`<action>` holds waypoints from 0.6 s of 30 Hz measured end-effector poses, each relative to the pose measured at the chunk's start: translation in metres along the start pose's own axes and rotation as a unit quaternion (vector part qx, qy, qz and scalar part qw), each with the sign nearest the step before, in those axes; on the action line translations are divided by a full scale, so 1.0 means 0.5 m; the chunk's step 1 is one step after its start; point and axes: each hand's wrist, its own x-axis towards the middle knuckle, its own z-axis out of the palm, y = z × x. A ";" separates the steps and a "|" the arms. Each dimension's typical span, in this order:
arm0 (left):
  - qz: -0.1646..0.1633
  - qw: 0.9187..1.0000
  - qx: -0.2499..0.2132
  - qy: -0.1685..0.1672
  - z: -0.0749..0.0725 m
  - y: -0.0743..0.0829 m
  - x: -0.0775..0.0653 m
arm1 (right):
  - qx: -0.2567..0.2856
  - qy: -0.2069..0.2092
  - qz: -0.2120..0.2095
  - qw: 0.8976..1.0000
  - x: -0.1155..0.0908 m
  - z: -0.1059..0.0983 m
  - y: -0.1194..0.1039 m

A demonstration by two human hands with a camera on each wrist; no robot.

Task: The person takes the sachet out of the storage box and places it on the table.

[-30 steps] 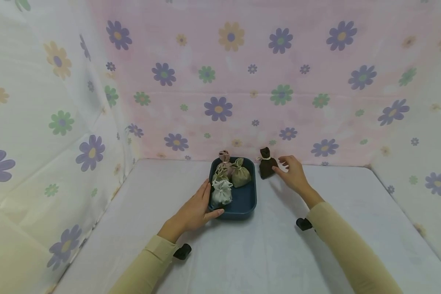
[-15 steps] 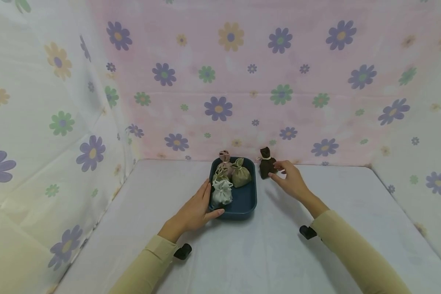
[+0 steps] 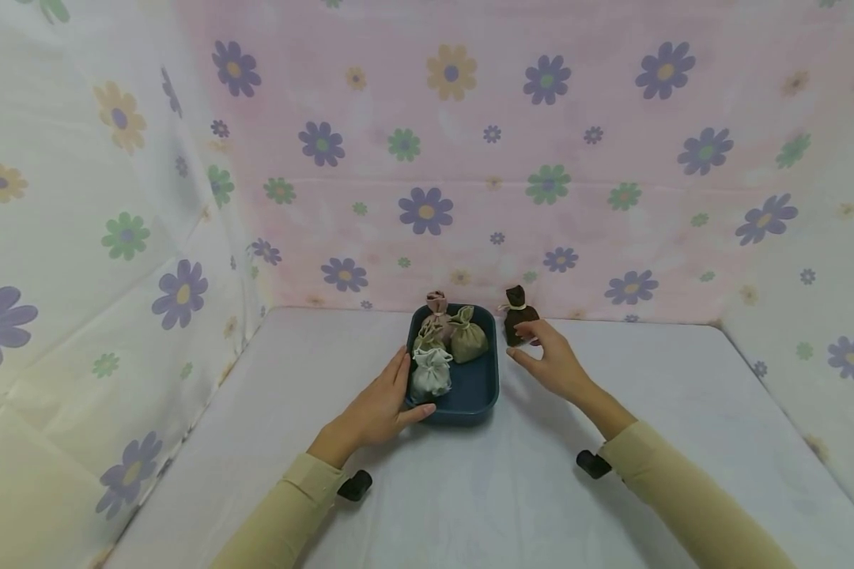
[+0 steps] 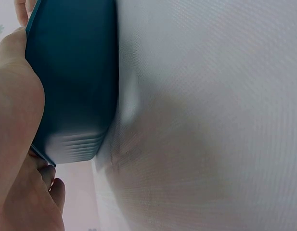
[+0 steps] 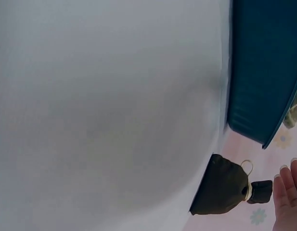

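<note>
In the head view a dark blue tray (image 3: 475,389) stands on the table. My left hand (image 3: 370,407) grips its near left side, thumb over the front rim; the left wrist view shows the tray's outer wall (image 4: 73,82) beside the hand. Inside sit a pale mint pouch (image 3: 430,375), a green pouch (image 3: 467,342), an olive pouch (image 3: 427,339) and a pinkish pouch (image 3: 437,318). Right of the tray a dark brown tied pouch (image 3: 515,318) stands upright. My right hand (image 3: 558,365) is beside it, fingers loosely extended; the right wrist view shows straight fingers apart from the pouch (image 5: 223,186).
A white cloth covers the table (image 3: 441,490). Behind the tray and brown pouch rises a pink flowered curtain (image 3: 484,213), close to both. White flowered curtains stand at the left (image 3: 142,340) and right (image 3: 811,340).
My right hand has shifted from the brown pouch's right side round to its near right side. The left hand, tray and pouches have stayed put.
</note>
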 end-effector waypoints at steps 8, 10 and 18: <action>0.001 1.000 -0.005 -0.001 0.000 0.000 0.001 | 0.005 -0.011 -0.011 1.000 -0.003 0.016 -0.024; 0.001 1.000 -0.001 -0.001 0.001 -0.001 0.001 | 0.010 -0.013 -0.015 1.000 -0.004 0.021 -0.028; 0.003 1.000 -0.005 0.000 -0.004 0.003 -0.001 | 0.022 -0.016 -0.028 0.999 -0.006 0.037 -0.045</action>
